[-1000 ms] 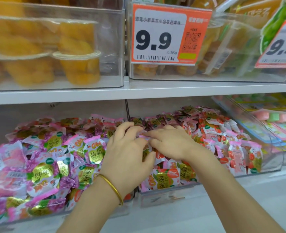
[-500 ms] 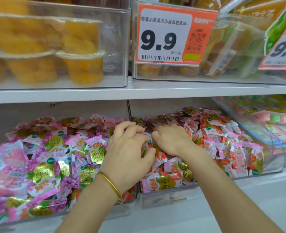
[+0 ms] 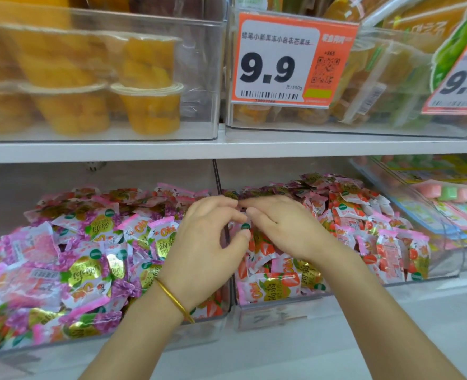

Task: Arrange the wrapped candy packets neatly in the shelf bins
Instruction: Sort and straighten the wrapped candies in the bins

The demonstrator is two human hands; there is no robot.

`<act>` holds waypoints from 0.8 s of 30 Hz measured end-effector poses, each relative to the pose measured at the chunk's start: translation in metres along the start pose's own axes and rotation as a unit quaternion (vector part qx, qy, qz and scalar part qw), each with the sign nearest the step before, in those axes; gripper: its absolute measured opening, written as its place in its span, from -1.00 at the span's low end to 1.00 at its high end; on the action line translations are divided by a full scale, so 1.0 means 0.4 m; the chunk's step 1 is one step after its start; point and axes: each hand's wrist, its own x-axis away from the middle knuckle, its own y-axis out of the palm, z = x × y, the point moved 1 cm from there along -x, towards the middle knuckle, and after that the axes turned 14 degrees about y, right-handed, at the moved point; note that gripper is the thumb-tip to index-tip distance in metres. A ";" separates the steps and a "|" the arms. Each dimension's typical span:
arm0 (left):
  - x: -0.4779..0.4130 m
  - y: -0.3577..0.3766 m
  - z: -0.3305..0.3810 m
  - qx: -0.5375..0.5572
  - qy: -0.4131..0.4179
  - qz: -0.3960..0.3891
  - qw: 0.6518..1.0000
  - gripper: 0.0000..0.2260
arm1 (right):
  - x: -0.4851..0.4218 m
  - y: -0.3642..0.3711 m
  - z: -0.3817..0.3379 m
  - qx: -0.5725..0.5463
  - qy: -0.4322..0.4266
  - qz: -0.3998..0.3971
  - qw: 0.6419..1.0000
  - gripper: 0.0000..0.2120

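Two clear shelf bins sit side by side on the lower shelf. The left bin (image 3: 122,342) is heaped with purple and pink wrapped candy packets (image 3: 89,259). The right bin (image 3: 276,314) holds pink and red-orange packets (image 3: 358,231). My left hand (image 3: 207,242), with a gold bangle on the wrist, arches over the wall between the bins, thumb and fingers apart and nothing gripped. My right hand (image 3: 284,229) lies flat, palm down, on the packets at the left end of the right bin, fingers pointing left and nearly touching my left fingertips.
The white shelf board (image 3: 227,148) above carries clear bins of yellow jelly cups (image 3: 147,105) and an orange 9.9 price tag (image 3: 295,58). To the right is another clear bin (image 3: 446,237) of pastel sweets. The grey shelf lip runs along the front.
My left fingers have uncurled and drawn away from the thumb. My right hand has flattened out and slid a little toward the back over the right bin's packets.
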 end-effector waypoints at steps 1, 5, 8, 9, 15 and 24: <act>0.002 -0.017 0.000 0.004 -0.006 0.019 1.000 -0.67 | 0.008 0.001 -0.005 0.031 -0.013 -0.025 0.999 -0.52; 0.026 -0.106 -0.027 -0.039 -0.035 0.055 0.997 -0.80 | 0.041 -0.012 -0.025 0.066 -0.016 -0.005 0.998 -0.56; 0.058 -0.181 -0.066 -0.088 -0.083 0.054 0.991 -0.74 | 0.082 -0.041 -0.079 -0.021 -0.027 0.107 0.994 -0.59; 0.069 -0.201 -0.081 -0.120 -0.092 0.043 0.988 -0.73 | 0.095 -0.046 -0.107 -0.056 -0.043 0.120 0.990 -0.66; 0.118 -0.235 -0.128 -0.232 -0.106 -0.041 0.966 -0.84 | 0.094 -0.002 -0.247 0.019 -0.110 0.151 0.982 -0.77; 0.077 -0.149 -0.131 -0.307 -0.086 -0.180 0.931 -0.56 | 0.055 0.033 -0.247 0.133 -0.052 0.119 0.983 -0.68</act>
